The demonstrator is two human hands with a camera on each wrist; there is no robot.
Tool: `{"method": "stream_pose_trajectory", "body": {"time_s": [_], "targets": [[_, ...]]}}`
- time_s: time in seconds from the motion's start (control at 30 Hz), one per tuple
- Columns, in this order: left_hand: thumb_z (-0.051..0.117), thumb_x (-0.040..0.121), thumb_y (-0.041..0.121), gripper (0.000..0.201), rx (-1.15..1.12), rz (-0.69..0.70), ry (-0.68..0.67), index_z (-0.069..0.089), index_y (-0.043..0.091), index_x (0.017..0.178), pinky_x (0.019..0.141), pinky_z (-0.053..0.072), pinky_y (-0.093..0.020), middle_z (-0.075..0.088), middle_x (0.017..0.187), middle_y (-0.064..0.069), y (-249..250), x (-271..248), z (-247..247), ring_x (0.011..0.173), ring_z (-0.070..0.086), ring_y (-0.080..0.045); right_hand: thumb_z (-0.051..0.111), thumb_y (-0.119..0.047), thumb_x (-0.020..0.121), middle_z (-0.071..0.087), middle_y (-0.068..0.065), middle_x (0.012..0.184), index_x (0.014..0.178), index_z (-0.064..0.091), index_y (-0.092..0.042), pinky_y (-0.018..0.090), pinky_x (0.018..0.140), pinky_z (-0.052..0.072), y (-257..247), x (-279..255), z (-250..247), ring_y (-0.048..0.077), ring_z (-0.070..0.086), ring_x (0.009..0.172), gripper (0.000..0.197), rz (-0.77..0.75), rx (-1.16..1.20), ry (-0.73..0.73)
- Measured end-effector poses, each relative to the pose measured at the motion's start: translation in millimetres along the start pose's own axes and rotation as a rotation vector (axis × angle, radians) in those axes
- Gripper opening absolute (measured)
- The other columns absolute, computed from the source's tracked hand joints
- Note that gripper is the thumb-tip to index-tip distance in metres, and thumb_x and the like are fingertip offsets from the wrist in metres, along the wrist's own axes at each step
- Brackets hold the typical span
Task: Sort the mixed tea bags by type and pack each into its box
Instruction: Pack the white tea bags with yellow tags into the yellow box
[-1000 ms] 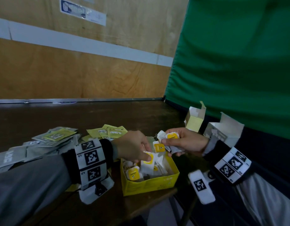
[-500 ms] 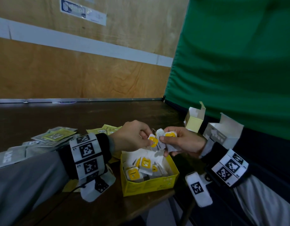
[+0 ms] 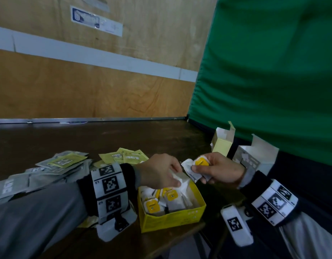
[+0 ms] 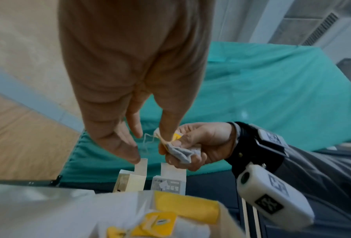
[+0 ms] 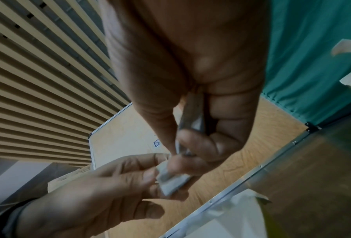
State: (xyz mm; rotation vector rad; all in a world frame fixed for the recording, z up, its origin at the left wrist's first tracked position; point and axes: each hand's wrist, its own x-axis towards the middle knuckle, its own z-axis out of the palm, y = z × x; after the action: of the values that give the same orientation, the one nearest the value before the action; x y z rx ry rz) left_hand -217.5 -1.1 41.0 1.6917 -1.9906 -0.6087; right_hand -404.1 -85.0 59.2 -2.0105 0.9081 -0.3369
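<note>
**Hands meeting over the yellow box**

Right hand (image 3: 220,170) has a pinch on a little bunch of tea bags (image 3: 194,168), crumpled white paper with yellow tags, held just above the far rim of the yellow box (image 3: 172,218). Half a second back the left hand (image 3: 157,173) was up at that bunch, fingertip to fingertip; now it has dropped a bit lower toward the box and its fingers look loosely spread. Can't tell if it's holding anything.

That cardboard box sits at the table (image 3: 86,139) edge, stuffed with the same soft white bags. Flat foil sachets (image 3: 64,162), grey and lime, are fanned out to the left. Two open cartons (image 3: 254,157) stand behind, flaps up, against green cloth (image 3: 273,71).
</note>
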Motion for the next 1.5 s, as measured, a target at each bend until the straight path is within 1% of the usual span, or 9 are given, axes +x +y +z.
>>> {"method": "stream_pose_trajectory", "body": {"time_s": [0.13, 0.3, 0.5, 0.63, 0.77, 1.0, 1.17, 1.37, 1.5], "targets": [[0.068, 0.086, 0.033, 0.039, -0.277, -0.067, 0.118, 0.056, 0.019, 0.120, 0.083, 0.050, -0.023, 0.063, 0.112, 0.003, 3, 6, -3, 0.097, 0.063, -0.012, 0.056, -0.007, 0.092, 0.060, -0.002, 0.051, 0.076, 0.059, -0.008, 0.014, 0.041, 0.036, -4, -5, 5, 0.005, 0.047, 0.039, 0.016, -0.039, 0.056, -0.050], [0.072, 0.083, 0.025, 0.013, -0.274, -0.024, 0.196, 0.064, 0.024, 0.093, 0.067, 0.055, -0.021, 0.067, 0.090, 0.001, 4, 2, -9, 0.071, 0.063, -0.003, 0.050, -0.011, 0.095, 0.065, -0.003, 0.055, 0.082, 0.060, -0.007, 0.012, 0.045, 0.044, -11, -6, 15, 0.002, 0.058, 0.047, 0.016, -0.010, 0.097, -0.097], [0.065, 0.089, 0.021, 0.008, -0.114, -0.049, -0.004, 0.065, 0.024, 0.096, 0.058, 0.051, -0.012, 0.064, 0.090, 0.007, -6, -11, -29, 0.057, 0.061, 0.007, 0.040, -0.004, 0.098, 0.062, 0.011, 0.083, 0.106, 0.060, 0.002, 0.016, 0.060, 0.054, -2, -2, 16, 0.010, 0.062, 0.064, 0.022, 0.121, 0.042, -0.053], [0.060, 0.092, 0.017, 0.013, -0.136, -0.051, 0.006, 0.065, 0.018, 0.104, 0.055, 0.052, -0.013, 0.062, 0.099, 0.001, -3, -12, -25, 0.053, 0.064, 0.001, 0.047, 0.003, 0.093, 0.064, 0.002, 0.085, 0.104, 0.062, -0.012, 0.017, 0.063, 0.055, -3, -3, 22, 0.008, 0.065, 0.077, 0.024, 0.092, 0.135, -0.117], [0.061, 0.091, 0.012, 0.009, -0.260, 0.000, 0.122, 0.065, 0.020, 0.092, 0.056, 0.053, -0.016, 0.067, 0.087, 0.000, 2, -6, -23, 0.060, 0.066, -0.004, 0.060, 0.002, 0.085, 0.065, -0.003, 0.092, 0.106, 0.059, -0.012, 0.019, 0.067, 0.052, -7, -5, 28, 0.005, 0.063, 0.079, 0.025, -0.011, 0.172, -0.208], [0.065, 0.088, 0.007, 0.012, -0.416, 0.032, 0.132, 0.067, 0.017, 0.094, 0.061, 0.057, -0.022, 0.066, 0.086, -0.002, 7, -4, -30, 0.077, 0.069, -0.014, 0.065, -0.001, 0.083, 0.062, -0.002, 0.084, 0.096, 0.062, -0.015, 0.018, 0.059, 0.051, -7, 0, 33, 0.003, 0.060, 0.070, 0.019, -0.177, 0.123, -0.087], [0.069, 0.085, 0.009, 0.016, -0.444, 0.017, 0.088, 0.068, 0.017, 0.099, 0.080, 0.059, -0.039, 0.068, 0.094, -0.004, 4, -3, -34, 0.092, 0.069, -0.020, 0.062, 0.000, 0.084, 0.068, 0.002, 0.093, 0.105, 0.063, -0.012, 0.017, 0.058, 0.054, -3, 4, 39, 0.006, 0.066, 0.074, 0.024, -0.181, 0.178, -0.130], [0.072, 0.081, 0.005, 0.027, -0.417, 0.002, -0.044, 0.065, 0.018, 0.104, 0.068, 0.058, -0.020, 0.069, 0.092, 0.001, 2, -8, -51, 0.078, 0.068, -0.006, 0.058, -0.003, 0.089, 0.067, 0.001, 0.079, 0.099, 0.066, -0.007, 0.014, 0.051, 0.051, 2, 8, 30, 0.004, 0.064, 0.060, 0.013, -0.063, 0.128, -0.037], [0.071, 0.083, 0.009, 0.018, -0.220, 0.063, -0.051, 0.073, 0.025, 0.089, 0.074, 0.053, -0.015, 0.074, 0.095, 0.003, -3, -18, -63, 0.081, 0.068, -0.002, 0.066, -0.006, 0.083, 0.068, 0.000, 0.080, 0.100, 0.070, -0.001, 0.013, 0.057, 0.048, 4, 3, 12, -0.003, 0.061, 0.061, 0.018, -0.077, -0.061, 0.068]]}}
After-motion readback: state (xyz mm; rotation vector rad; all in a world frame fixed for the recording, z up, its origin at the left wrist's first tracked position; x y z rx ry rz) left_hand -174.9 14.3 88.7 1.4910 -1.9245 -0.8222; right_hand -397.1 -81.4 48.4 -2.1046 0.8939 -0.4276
